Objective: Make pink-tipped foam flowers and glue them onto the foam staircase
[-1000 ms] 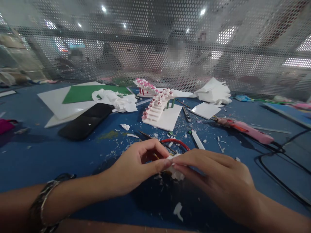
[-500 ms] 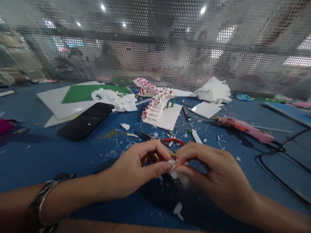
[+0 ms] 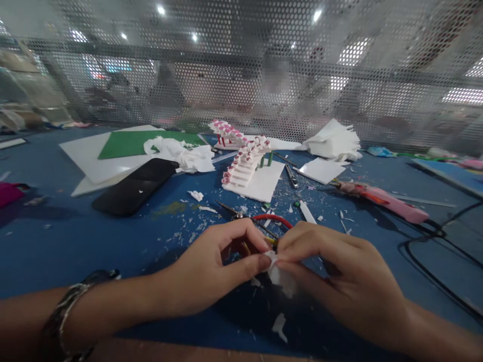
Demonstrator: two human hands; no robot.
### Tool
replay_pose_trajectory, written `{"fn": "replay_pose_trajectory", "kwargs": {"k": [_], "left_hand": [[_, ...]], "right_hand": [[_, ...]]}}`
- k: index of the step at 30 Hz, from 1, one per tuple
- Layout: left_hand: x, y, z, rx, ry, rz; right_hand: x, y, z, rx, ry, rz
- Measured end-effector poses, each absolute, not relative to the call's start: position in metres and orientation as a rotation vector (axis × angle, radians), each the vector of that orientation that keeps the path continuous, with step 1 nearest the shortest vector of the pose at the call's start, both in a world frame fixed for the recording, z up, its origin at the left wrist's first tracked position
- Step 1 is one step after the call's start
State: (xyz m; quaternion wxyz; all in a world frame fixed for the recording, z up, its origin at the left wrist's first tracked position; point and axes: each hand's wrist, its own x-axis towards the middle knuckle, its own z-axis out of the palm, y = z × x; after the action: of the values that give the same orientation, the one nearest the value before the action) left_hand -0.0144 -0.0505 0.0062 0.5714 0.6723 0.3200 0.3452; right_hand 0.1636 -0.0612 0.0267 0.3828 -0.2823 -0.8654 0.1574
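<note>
Between the fingertips of both hands is a small crumpled scrap of thin white tissue [image 3: 279, 279]. My left hand [image 3: 222, 266] pinches its left edge with thumb and forefinger. On the other side, my right hand [image 3: 345, 279] grips the same scrap, its thumb and fingers pressed together. Just beyond the fingers lie scissors [image 3: 238, 216] with a dark blade and a red handle loop, partly hidden by the hands. Farther back stands a small white model staircase [image 3: 243, 173] with pink and dark red dotted trim, on green posts and a white base.
A black phone [image 3: 136, 188], crumpled tissue [image 3: 190, 157] and a green sheet [image 3: 124, 145] lie left. At right are a tissue stack [image 3: 334, 141], a white card [image 3: 320, 170] and a pink glue gun [image 3: 388, 201] with a black cable. White scraps litter the blue table [image 3: 158, 251].
Both hands have shifted slightly to the right in view, still pinching the tissue scrap. The whole scene has moved slightly right too; the table items keep their places.
</note>
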Motion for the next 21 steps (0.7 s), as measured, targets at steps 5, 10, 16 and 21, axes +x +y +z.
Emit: {"fn": "replay_pose_trajectory", "kwargs": {"k": [5,10,16,21], "left_hand": [[-0.013,-0.047,0.005,1.351,0.731,0.805],[-0.011,-0.043,0.003,1.178,0.644,0.802],[-0.012,-0.046,0.005,1.314,0.770,0.836],[-0.013,-0.051,0.005,1.554,0.875,0.912]], "right_hand": [[0.162,-0.061,0.028,-0.847,-2.106,0.546],[0.158,-0.064,0.027,-0.975,-2.011,0.608],[0.154,-0.065,0.021,-1.090,-1.933,0.585],[0.153,-0.062,0.017,-1.041,-1.982,0.459]]}}
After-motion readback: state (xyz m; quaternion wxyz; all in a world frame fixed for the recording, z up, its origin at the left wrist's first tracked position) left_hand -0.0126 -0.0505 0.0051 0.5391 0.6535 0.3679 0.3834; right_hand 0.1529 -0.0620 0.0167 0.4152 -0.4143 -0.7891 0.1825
